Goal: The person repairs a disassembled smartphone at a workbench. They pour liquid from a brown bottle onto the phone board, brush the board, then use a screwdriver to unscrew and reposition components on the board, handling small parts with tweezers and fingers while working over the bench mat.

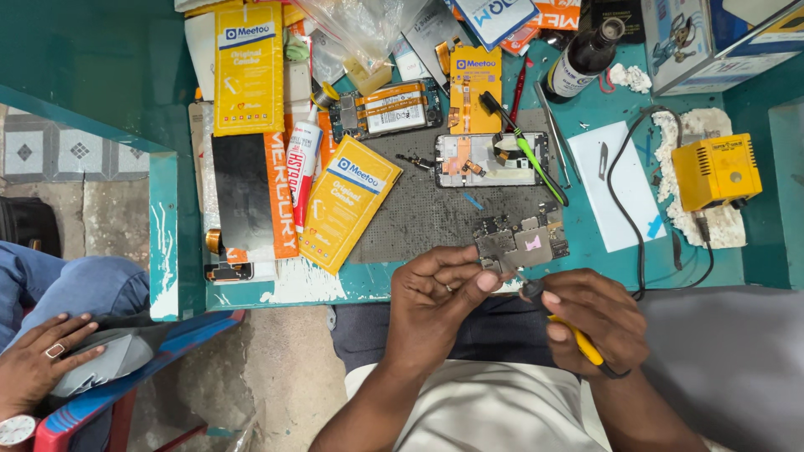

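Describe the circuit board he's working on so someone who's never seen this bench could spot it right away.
Start at the dark grey mat in the middle of the teal workbench. At its near right corner lies a small grey circuit board, pinched by the left hand. Unlike the opened phones further back, it lies bare, with a pink patch.

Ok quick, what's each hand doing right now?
Left hand: fingers pinched on the small circuit board, holding it.
Right hand: closed around a yellow-handled tool, tip at the board.
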{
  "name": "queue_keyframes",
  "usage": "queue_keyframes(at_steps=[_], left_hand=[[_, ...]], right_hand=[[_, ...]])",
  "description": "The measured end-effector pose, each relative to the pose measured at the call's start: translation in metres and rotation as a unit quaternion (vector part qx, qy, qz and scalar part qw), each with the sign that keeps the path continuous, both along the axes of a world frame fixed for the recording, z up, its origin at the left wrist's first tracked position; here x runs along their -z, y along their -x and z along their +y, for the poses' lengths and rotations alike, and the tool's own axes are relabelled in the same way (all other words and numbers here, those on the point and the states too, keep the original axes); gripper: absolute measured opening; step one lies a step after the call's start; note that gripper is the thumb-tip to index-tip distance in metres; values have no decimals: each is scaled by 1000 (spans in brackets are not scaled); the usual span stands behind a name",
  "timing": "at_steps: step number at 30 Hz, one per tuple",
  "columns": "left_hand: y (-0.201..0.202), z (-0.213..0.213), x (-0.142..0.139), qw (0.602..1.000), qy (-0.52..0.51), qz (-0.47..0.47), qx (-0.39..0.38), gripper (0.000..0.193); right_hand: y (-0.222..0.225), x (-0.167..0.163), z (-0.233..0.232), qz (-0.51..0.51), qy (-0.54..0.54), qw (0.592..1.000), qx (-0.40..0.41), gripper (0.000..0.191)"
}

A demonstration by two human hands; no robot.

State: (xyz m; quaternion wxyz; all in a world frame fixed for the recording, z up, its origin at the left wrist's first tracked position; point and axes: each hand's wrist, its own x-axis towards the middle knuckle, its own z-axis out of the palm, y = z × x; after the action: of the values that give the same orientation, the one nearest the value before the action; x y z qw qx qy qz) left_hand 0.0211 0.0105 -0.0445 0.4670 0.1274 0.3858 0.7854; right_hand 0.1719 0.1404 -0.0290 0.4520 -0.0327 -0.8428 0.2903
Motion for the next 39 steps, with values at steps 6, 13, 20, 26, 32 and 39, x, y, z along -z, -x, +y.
queue_keyframes(at_steps=[6, 13, 20, 26, 32, 39], left_hand=[[1, 2, 0, 1000, -10, -7, -10, 27], [3, 1, -8, 999, 31, 2, -25, 30], [3, 7, -14, 998, 26, -10, -64, 30], [5, 10, -18, 998, 34, -5, -58, 31], [6, 11, -21, 998, 28, -16, -61, 31], [5, 12, -20, 997, 37, -17, -64, 31]], right_hand=[[-2, -1, -2, -10, 1, 999, 33, 21], [-2, -1, -4, -30, -20, 999, 33, 20], [-2, 0, -6, -33, -34, 999, 23, 21], [1, 1, -4, -28, -38, 999, 18, 19], [1, 7, -1, -33, -60, 997, 45, 19], [-7, 21, 3, -34, -88, 994, 54, 25]])
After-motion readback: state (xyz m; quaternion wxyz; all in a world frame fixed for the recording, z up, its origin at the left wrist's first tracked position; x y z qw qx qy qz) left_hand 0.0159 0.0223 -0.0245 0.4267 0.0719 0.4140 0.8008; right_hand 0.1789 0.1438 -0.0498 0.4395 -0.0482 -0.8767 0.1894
